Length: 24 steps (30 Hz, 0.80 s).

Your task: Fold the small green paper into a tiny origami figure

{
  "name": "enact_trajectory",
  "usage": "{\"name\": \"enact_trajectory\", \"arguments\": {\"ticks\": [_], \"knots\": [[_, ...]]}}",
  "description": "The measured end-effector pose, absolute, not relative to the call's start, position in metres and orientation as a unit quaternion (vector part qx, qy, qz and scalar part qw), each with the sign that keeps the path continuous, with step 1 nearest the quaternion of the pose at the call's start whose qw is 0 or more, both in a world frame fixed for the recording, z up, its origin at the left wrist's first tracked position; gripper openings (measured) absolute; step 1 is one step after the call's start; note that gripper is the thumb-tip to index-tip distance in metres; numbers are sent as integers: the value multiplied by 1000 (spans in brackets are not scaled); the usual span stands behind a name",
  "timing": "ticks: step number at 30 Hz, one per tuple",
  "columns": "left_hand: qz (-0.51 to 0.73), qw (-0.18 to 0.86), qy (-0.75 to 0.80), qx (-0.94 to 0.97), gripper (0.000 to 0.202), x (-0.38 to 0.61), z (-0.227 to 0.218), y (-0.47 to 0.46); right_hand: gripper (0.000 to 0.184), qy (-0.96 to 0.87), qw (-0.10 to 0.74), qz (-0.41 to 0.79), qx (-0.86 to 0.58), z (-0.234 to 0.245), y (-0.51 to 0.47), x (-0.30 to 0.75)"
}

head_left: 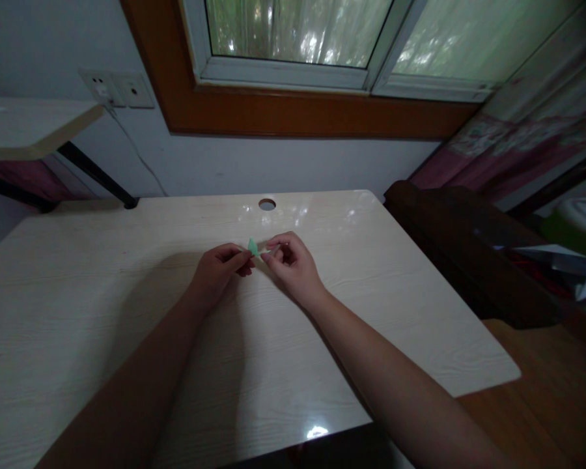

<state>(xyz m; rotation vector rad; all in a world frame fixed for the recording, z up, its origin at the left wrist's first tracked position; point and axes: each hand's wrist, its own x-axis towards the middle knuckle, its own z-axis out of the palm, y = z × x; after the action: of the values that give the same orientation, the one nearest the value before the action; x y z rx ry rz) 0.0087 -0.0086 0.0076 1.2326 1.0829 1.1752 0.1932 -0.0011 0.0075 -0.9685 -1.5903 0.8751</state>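
Note:
Both my hands meet over the middle of a pale wooden desk (102, 312). My left hand (221, 267) and my right hand (292, 264) pinch a small green piece (252, 247), which looks like folded paper, between their fingertips. Its pointed green end sticks up between the two hands, and a thin pale part runs toward my right fingers. Most of the piece is hidden by the fingers. Both forearms rest low over the desk.
A cable hole (267, 204) sits near the desk's far edge. A wall socket (117, 89) with a white cable is on the wall at the left, beside a shelf (29, 124). A dark chair or furniture piece (469, 247) stands at the right, under a window (297, 39).

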Motion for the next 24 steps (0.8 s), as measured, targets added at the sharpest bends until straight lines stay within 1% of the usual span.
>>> {"name": "enact_trajectory", "arguments": {"ticks": [2,5,8,14,17,19,21,22,24], "knots": [[497,534,455,510,20,8,7,-8,16,-689,519,323,-389,8,-2,194],[500,535,456,505,21,8,8,-9,9,-740,499,278,-355,11,-3,195],[493,541,453,510,22,9,9,-9,8,-765,490,254,-331,14,-4,195],[484,542,431,535,20,9,10,-9,7,-772,477,272,-320,16,-3,197],[498,532,413,546,18,11,8,-9,7,-749,487,294,-339,12,-2,196],[538,499,398,551,27,13,6,-9,9,-712,501,336,-358,9,-1,195],[577,432,385,576,39,14,3,-9,13,-663,514,402,-367,7,0,194],[586,389,382,599,41,14,2,-9,14,-637,518,438,-365,6,0,194],[580,296,382,656,37,13,1,-9,17,-595,522,499,-353,5,1,193]]}}
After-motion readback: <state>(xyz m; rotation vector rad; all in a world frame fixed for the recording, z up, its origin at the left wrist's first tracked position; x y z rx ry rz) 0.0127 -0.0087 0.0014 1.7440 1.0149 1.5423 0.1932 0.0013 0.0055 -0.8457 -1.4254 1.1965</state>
